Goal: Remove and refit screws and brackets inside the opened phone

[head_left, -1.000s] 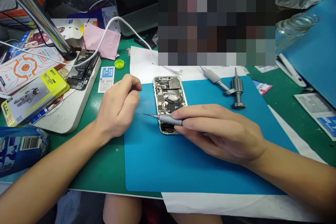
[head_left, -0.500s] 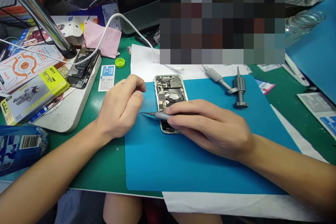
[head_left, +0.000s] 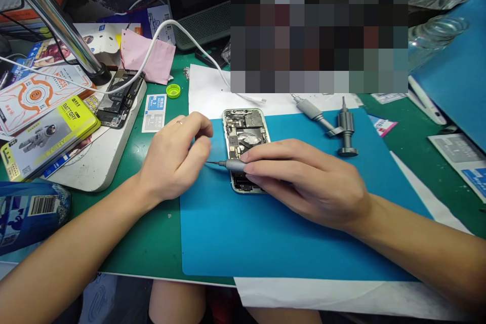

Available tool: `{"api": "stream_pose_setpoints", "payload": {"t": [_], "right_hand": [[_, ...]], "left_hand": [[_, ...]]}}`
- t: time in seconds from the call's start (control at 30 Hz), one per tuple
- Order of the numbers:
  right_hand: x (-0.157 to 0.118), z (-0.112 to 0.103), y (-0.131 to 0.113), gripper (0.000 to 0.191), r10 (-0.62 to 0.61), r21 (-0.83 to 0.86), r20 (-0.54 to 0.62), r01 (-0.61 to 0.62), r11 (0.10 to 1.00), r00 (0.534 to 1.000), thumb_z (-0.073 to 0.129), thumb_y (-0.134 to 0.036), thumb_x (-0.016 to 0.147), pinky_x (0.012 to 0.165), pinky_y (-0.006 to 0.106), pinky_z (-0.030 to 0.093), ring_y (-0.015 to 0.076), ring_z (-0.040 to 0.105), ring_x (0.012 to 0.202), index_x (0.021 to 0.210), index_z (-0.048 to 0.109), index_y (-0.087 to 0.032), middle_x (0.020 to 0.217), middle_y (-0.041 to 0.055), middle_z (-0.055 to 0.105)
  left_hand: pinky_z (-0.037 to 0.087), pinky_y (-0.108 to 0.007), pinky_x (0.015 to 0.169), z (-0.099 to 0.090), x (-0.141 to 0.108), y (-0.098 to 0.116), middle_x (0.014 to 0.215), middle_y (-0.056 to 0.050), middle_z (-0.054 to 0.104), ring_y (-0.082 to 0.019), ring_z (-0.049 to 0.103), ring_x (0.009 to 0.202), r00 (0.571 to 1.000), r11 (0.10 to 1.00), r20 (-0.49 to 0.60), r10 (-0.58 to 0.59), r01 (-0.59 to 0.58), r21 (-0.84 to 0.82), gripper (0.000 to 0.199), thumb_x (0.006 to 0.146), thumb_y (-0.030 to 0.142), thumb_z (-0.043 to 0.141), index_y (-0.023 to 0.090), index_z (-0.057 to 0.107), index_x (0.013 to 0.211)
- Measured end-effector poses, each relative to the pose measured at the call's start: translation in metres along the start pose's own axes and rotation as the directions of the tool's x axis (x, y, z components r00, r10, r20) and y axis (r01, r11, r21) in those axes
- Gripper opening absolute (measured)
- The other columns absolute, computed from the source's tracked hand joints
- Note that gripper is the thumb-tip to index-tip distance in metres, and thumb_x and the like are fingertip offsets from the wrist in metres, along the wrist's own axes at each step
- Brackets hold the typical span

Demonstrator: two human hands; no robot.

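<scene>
An opened phone [head_left: 248,134] with its inner parts showing lies on the blue mat [head_left: 266,243]. My right hand [head_left: 307,179] pinches a grey screwdriver [head_left: 234,165] over the phone's lower part, the thin tip pointing left. My left hand [head_left: 176,157] is left of the phone at the mat's edge, its fingers curled and the thumb close to the index finger, near the screwdriver tip. Whether something small is between those fingers is hidden. Two more grey screwdrivers, one slanted [head_left: 311,111] and one upright [head_left: 346,129], are behind my right hand.
At the left, a second opened phone [head_left: 117,98] rests on a white device [head_left: 114,157] beside a yellow battery box [head_left: 49,134]. A white cable [head_left: 182,25] arches over the back. A green cap [head_left: 173,91] lies near a pink cloth [head_left: 148,55].
My left thumb and index finger have shifted slightly right and moved a little apart. The screwdriver in my right hand has turned slightly, and its tip now meets the edge of my left hand.
</scene>
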State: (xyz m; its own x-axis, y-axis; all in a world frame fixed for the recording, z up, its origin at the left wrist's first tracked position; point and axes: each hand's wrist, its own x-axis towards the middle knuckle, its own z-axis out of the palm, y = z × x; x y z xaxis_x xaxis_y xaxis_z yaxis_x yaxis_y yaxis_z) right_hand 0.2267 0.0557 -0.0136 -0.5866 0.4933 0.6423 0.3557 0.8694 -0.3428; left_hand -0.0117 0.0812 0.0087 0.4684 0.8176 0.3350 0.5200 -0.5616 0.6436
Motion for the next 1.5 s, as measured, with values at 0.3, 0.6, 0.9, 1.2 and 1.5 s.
{"api": "stream_pose_setpoints", "payload": {"t": [0.3,0.6,0.9,1.2,1.5], "right_hand": [[0.002,-0.003,0.003,0.044,0.033,0.016,-0.111,-0.032,0.999,0.993,0.068,-0.008,0.089,0.084,0.031,0.066,0.0177,0.074,0.098,0.129,0.057,-0.022,0.104,0.0066,0.075],[0.000,-0.005,-0.001,0.061,0.069,0.173,-0.183,-0.037,0.984,0.981,0.071,-0.006,0.087,0.086,0.030,0.066,0.0171,0.075,0.102,0.140,0.050,-0.024,0.108,0.0068,0.076],[0.000,-0.007,-0.005,0.074,0.111,0.385,-0.222,-0.017,0.923,0.969,0.070,0.000,0.085,0.087,0.032,0.067,0.0179,0.074,0.104,0.149,0.047,-0.027,0.115,0.0078,0.074],[0.002,-0.004,-0.004,0.070,0.155,0.264,-0.325,-0.068,0.962,0.933,0.069,-0.005,0.088,0.079,0.029,0.069,0.0170,0.076,0.093,0.148,0.046,-0.033,0.107,0.0037,0.072],[0.002,-0.003,-0.003,0.061,0.204,0.145,-0.491,-0.152,0.978,0.847,0.067,-0.013,0.090,0.073,0.033,0.069,0.0191,0.076,0.091,0.144,0.052,-0.037,0.138,0.0054,0.060]], "left_hand": [[0.041,-0.037,0.075,0.003,-0.001,0.000,0.095,-0.007,0.069,-0.021,0.056,0.084,0.935,0.904,0.138,0.326,-0.351,0.244,0.020,0.095,0.034,0.065,0.017,0.068,0.104],[0.043,-0.035,0.071,0.009,-0.001,0.006,0.090,-0.007,0.071,-0.019,0.057,0.080,0.919,0.888,0.041,0.393,-0.390,0.242,0.016,0.096,0.030,0.065,0.017,0.069,0.105],[0.042,-0.033,0.064,0.018,-0.009,0.019,0.080,-0.004,0.069,-0.016,0.056,0.070,0.889,0.884,-0.070,0.453,-0.438,0.162,0.012,0.092,0.028,0.069,0.018,0.066,0.097],[0.045,-0.036,0.073,0.018,-0.006,0.016,0.096,-0.009,0.071,-0.020,0.059,0.081,0.946,0.939,0.013,0.323,-0.322,0.123,0.041,0.092,0.051,0.068,0.015,0.067,0.111],[0.044,-0.034,0.070,0.018,-0.008,0.010,0.091,-0.007,0.071,-0.019,0.056,0.078,0.969,0.946,0.045,0.242,-0.246,0.210,0.026,0.095,0.039,0.067,0.016,0.070,0.107]]}}
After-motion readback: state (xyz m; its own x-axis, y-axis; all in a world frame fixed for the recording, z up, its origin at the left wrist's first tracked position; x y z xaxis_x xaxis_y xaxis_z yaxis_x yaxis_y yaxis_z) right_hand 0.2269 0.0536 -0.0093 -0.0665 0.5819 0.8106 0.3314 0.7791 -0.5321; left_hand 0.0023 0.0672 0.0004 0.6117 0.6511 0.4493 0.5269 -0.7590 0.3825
